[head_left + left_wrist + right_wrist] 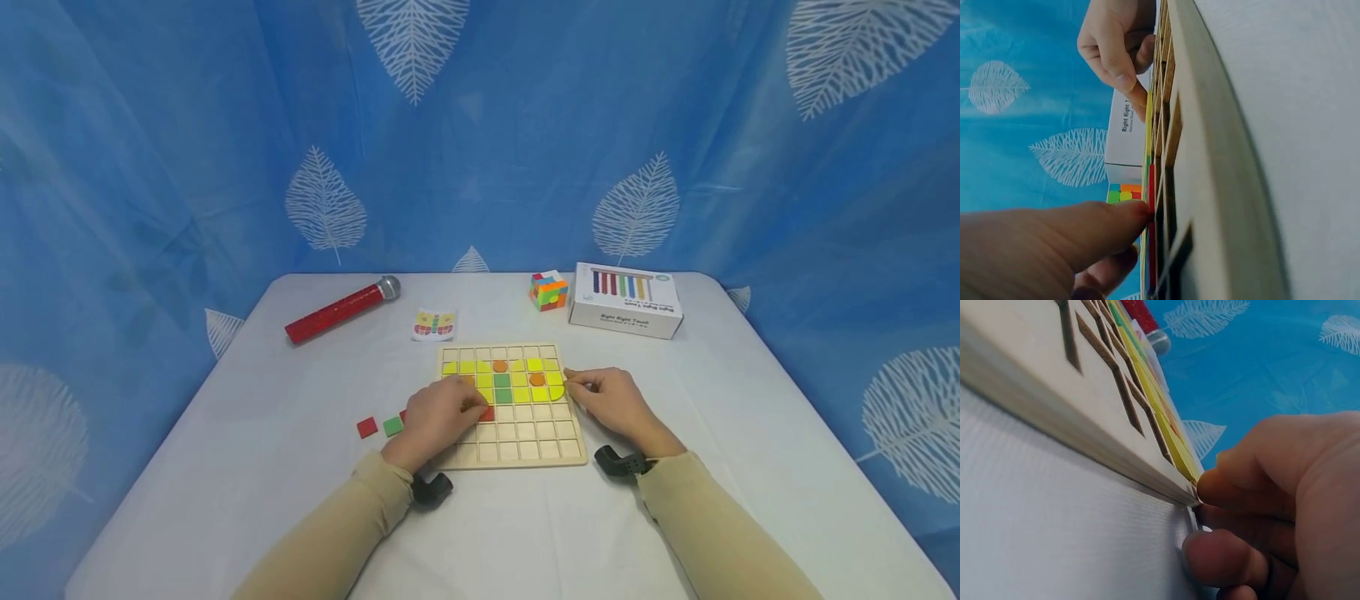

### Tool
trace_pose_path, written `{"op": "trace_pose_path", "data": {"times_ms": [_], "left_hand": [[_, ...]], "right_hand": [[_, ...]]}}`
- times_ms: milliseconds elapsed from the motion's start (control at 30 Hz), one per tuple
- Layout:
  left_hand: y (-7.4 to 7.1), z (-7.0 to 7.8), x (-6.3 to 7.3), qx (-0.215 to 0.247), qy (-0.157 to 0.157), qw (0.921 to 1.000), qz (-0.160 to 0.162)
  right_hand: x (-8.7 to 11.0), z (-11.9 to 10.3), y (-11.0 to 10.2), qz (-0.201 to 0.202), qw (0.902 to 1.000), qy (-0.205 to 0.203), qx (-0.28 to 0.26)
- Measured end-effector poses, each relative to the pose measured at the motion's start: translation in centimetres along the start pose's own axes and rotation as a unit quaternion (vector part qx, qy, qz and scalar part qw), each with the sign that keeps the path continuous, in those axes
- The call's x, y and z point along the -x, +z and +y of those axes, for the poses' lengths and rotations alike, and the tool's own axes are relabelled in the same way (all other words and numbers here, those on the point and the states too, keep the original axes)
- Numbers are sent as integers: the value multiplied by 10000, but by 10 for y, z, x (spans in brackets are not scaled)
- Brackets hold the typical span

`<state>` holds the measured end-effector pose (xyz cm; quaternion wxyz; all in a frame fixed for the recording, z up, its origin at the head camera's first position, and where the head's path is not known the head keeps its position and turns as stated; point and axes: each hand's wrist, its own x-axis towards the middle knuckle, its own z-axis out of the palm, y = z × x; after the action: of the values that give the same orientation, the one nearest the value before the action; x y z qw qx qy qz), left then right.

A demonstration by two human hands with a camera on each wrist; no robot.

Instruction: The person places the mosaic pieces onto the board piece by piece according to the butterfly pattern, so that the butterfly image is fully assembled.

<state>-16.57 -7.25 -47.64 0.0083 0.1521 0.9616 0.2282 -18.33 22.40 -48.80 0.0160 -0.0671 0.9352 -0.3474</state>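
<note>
My left hand (442, 417) reaches over the left part of a wooden grid board (547, 450). Its thumb and fingertips are at a red square tile (487, 413) lying in the grid, and the thumb overlaps the red tile (1152, 178) in the left wrist view. Above it, yellow tiles (521, 394), orange rounds (500, 367) and green squares (502, 387) fill several cells. My right hand (611, 400) pinches the board's right edge beside a yellow rounded tile (557, 392); the right wrist view shows its fingertips (1210, 484) at that edge.
Left of the board lie a loose red tile (367, 427) and a green tile (392, 426), with another red one partly hidden. Behind stand a printed picture card (433, 326), a red microphone (337, 312), a colored puzzle cube (549, 292) and a white box (626, 302).
</note>
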Motion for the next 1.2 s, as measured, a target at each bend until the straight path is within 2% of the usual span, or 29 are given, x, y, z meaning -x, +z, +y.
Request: {"op": "trace_pose_path", "data": {"times_ms": [133,233,300,400,500,633,967,1100,1200], "left_hand": [[-14,-11,7,215,-424,9986,246],[-36,-32,20,494,-961,9929,497],[-50,-50,32,571,-1313,9882,547],[-61,-73,50,581,-1757,9822,317],[-62,-87,60,562,-1915,9798,-124],[-58,-89,62,491,-1896,9798,-392],[-55,-85,59,537,-1971,9783,-346],[-56,-85,58,655,-2028,9769,-129],[-57,-84,58,862,-2075,9743,156]], "right_hand": [[0,2,0,-19,10000,5,26],[0,2,0,-16,10000,-1,22],[0,1,1,-4,10000,7,1],[1,0,2,-30,10000,20,17],[0,0,1,-35,9999,72,71],[0,1,0,-24,9999,78,76],[0,3,-1,-64,9999,102,2],[0,1,0,-54,9999,115,-15],[0,0,1,-45,9999,90,-29]]}}
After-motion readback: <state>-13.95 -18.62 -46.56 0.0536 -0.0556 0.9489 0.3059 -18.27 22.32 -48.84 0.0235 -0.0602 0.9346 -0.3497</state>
